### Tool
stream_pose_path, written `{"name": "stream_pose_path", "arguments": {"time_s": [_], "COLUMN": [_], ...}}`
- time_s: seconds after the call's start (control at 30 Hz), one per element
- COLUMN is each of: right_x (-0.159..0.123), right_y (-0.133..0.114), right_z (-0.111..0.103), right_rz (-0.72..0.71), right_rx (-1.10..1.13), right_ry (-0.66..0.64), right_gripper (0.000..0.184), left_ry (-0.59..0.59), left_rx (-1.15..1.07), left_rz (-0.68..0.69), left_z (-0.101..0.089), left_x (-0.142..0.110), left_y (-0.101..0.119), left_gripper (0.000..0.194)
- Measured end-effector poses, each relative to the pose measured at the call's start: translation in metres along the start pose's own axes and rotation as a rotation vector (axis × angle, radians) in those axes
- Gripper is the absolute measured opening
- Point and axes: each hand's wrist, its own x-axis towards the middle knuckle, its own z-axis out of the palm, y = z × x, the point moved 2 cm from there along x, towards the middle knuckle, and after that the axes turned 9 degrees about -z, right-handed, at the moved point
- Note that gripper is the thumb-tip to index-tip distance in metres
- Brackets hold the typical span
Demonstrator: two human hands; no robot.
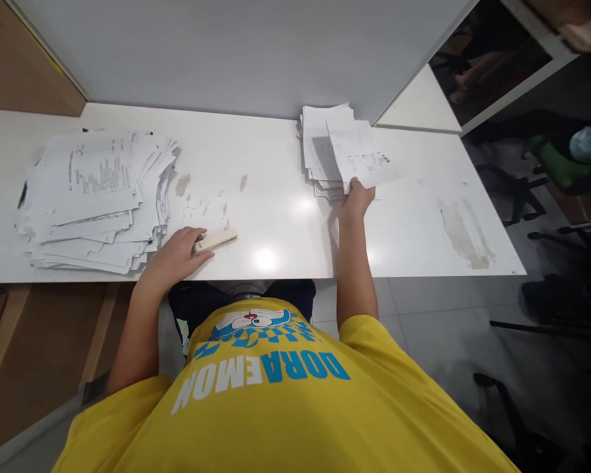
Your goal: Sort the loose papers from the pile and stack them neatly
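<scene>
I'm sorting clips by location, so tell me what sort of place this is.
Probably an office or similar workroom: a large pile of printed papers lies on a long white desk, a grey partition stands along its far edge, and what look like swivel-chair bases show at the right.

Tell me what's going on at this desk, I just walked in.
Someone in a yellow shirt is handling papers at a white desk. Their left hand has hold of a cream stapler near the front edge. Their right hand grips the near edge of some paper, which partly overlaps the small stack. A bigger, uneven stack sits at the left.
</scene>
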Motion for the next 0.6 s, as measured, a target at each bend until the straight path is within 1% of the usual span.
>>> {"name": "stream_pose_path", "arguments": {"time_s": [0.03,0.07,0.1,0.13,0.2,0.23,0.27,0.3,0.37,0.43,0.47,0.53,0.6], "right_x": [0.001,-0.002,-0.008,-0.018,-0.051,-0.072,-0.095,-0.119,-0.162,-0.192,-0.201,-0.211,-0.213], "right_y": [0.000,-0.002,-0.003,-0.004,-0.003,-0.002,0.001,0.003,0.006,0.005,0.005,0.004,0.005], "right_z": [0.005,0.008,0.007,0.004,-0.005,-0.009,-0.012,-0.012,-0.006,0.005,0.011,0.020,0.020], "right_rz": [-0.002,-0.003,0.000,-0.001,-0.006,-0.031,-0.053,-0.061,-0.041,-0.021,-0.023,-0.054,-0.098], "right_rx": [-0.027,-0.064,-0.108,-0.155,-0.247,-0.276,-0.301,-0.316,-0.319,-0.320,-0.323,-0.332,-0.357], "right_ry": [-0.033,-0.074,-0.111,-0.142,-0.197,-0.242,-0.336,-0.462,-0.656,-0.764,-0.786,-0.795,-0.779], "right_gripper": [0.048,0.052,0.058,0.067,0.084,0.089,0.091,0.090,0.085,0.080,0.078,0.074,0.070], "left_ry": [0.015,0.055,0.124,0.220,0.440,0.535,0.604,0.647,0.671,0.672,0.668,0.656,0.629], "left_rx": [-0.017,-0.033,-0.045,-0.045,-0.011,0.018,0.047,0.066,0.073,0.035,0.008,-0.034,-0.043], "left_rz": [-0.019,-0.027,-0.026,-0.019,-0.014,-0.030,-0.060,-0.098,-0.162,-0.169,-0.172,-0.219,-0.296], "left_z": [-0.006,-0.013,-0.021,-0.029,-0.042,-0.046,-0.048,-0.049,-0.049,-0.048,-0.047,-0.049,-0.051], "left_x": [-0.007,-0.015,-0.024,-0.034,-0.051,-0.056,-0.058,-0.055,-0.042,-0.021,-0.009,0.011,0.025], "left_y": [0.000,-0.002,-0.004,-0.008,-0.020,-0.027,-0.034,-0.042,-0.054,-0.063,-0.066,-0.073,-0.080], "left_gripper": [0.047,0.047,0.044,0.040,0.033,0.032,0.034,0.039,0.050,0.054,0.055,0.058,0.065]}}
